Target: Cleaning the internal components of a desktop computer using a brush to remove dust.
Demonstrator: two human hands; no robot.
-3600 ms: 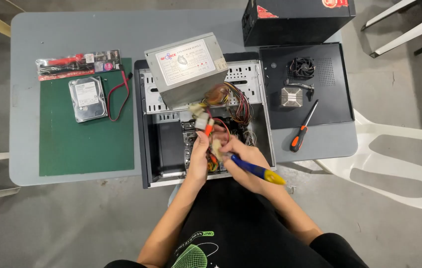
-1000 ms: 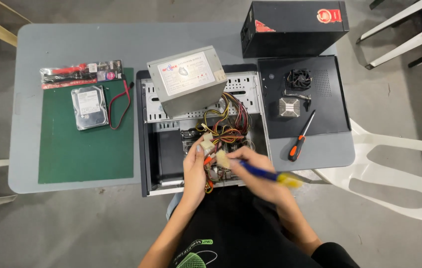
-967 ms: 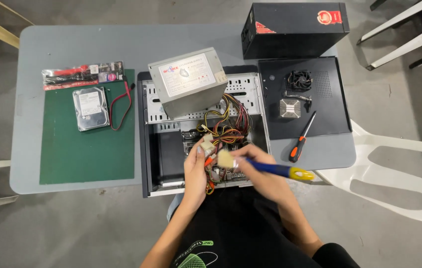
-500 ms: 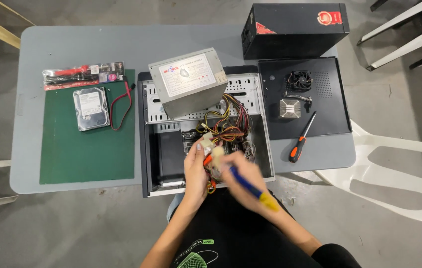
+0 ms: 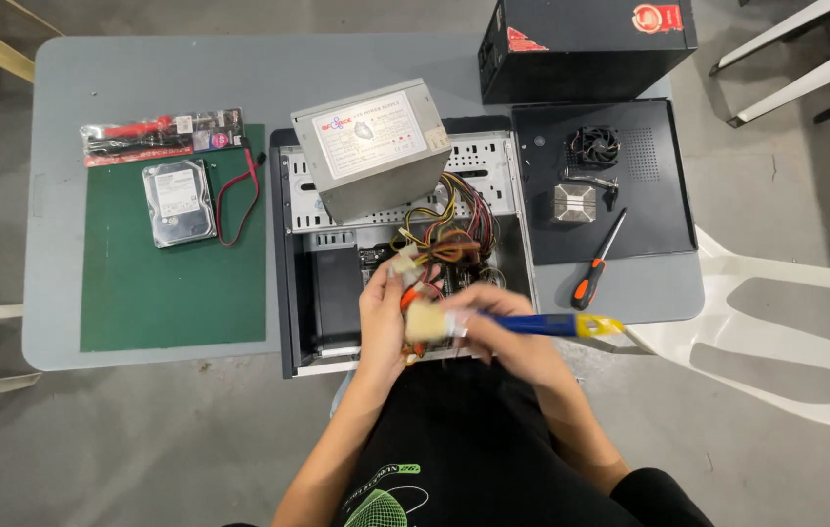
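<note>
While the left hand (image 5: 383,322) pinches a pale cable connector (image 5: 405,262) and lifts it clear of the open PC case (image 5: 305,293), the right hand (image 5: 505,327) is closed round a blue-and-yellow-handled brush (image 5: 507,324), bristles pointed left at the connectors. Judging by the grip, the plug is held up so the bristles can get at it w/o snagging the rest of the wiring.

Places rel. to the case:
- Grey power supply unit (image 5: 373,144) sits tilted on the case's far edge, its bundle of coloured wires (image 5: 449,229) trailing down into the case; probably propped there to leave the inside open.
- Left of the case: green mat (image 5: 171,283) w/ a hard drive (image 5: 179,203) and a red data cable (image 5: 239,200) on it, plus a packet of red-handled tools (image 5: 161,135) at the mat's far end. Parts look parked there out of the way.
- Right of the case: black side panel (image 5: 649,210) lying flat as a tray, carrying a small fan (image 5: 594,146) and a metal heatsink (image 5: 573,205).
- Orange-handled screwdriver (image 5: 595,263) lies near the panel's near edge, close to the right hand.
- Beyond the panel: black box (image 5: 586,39). All on a grey table (image 5: 141,78).
</note>
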